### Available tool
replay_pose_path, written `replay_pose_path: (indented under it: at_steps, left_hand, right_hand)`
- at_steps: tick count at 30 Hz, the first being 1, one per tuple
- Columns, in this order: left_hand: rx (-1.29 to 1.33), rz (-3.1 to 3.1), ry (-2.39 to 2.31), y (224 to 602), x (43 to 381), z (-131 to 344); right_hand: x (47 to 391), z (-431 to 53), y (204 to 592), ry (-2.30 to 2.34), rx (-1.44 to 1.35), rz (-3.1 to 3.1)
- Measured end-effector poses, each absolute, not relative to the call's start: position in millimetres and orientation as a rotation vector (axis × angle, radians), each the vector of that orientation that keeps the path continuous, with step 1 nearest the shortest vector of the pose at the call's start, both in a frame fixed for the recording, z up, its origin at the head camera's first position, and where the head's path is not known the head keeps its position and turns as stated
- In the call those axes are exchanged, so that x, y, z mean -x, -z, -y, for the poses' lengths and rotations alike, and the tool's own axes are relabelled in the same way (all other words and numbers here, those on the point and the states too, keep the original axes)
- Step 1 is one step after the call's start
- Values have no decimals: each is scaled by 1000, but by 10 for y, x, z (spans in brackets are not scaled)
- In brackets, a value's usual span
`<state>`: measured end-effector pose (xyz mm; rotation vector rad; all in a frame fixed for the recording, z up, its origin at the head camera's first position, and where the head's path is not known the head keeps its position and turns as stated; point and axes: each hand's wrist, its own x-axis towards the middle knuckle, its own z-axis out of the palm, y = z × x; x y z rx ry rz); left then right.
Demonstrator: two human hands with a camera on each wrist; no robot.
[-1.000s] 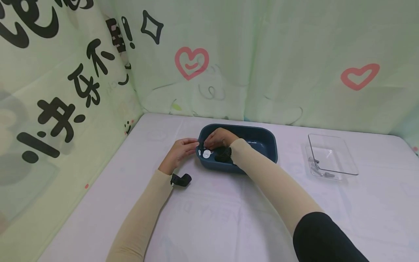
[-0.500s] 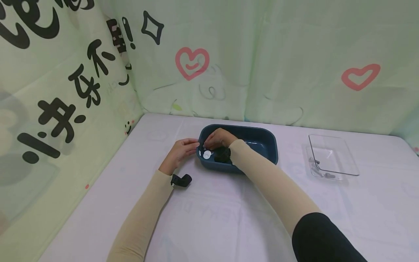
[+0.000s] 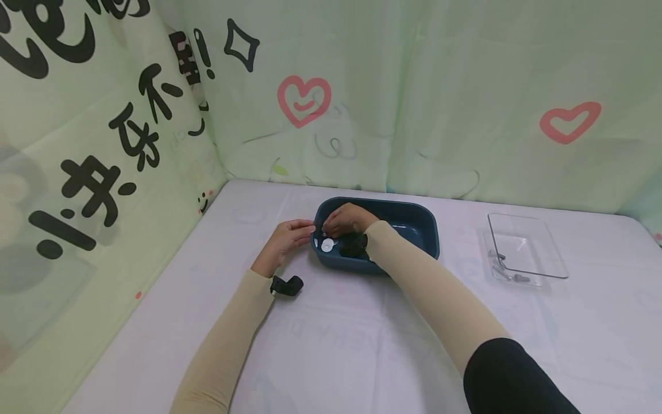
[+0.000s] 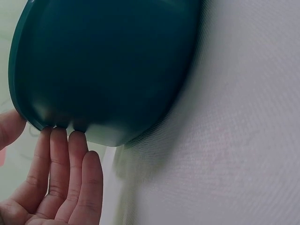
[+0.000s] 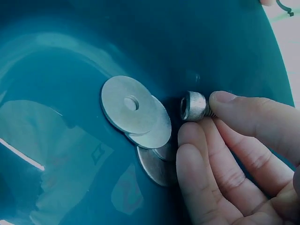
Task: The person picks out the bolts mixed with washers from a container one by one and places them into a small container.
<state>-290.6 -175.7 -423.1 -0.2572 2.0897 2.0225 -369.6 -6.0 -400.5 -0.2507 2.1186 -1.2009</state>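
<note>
A dark blue plastic tub (image 3: 412, 229) stands on the table. My right hand (image 3: 349, 220) reaches into its left end. In the right wrist view the thumb and fingers pinch a silver socket-head screw (image 5: 195, 106) by its threaded shank; the knurled head shows, and the rest of the thread is behind the fingers. Several flat metal washers (image 5: 118, 114) lie overlapping on the tub floor beside the fingertips. At the tub's left end is my left hand (image 3: 284, 241). Its straight fingers (image 4: 59, 164) touch the outer wall under the rim, with the thumb up at the rim.
To the right of the tub is a clear plastic box (image 3: 521, 250) with small grey pieces in it and a transparent lid-like panel (image 3: 550, 247) over it. The white-covered table (image 3: 331, 345) ends at a printed green curtain (image 3: 465, 75) behind and at left.
</note>
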Motion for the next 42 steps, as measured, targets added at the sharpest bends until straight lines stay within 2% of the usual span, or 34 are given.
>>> replay_pose_path:
  at_steps: [20,42]
  left_hand:
    - [232,-2105,-2022,4236,2888,1744]
    - [245,-2104,-2022,4239,2874,1743]
  right_hand:
    - [3696,-11,3946,1284,246,-2042]
    - [3645,-268,3628,1196,361,-2061]
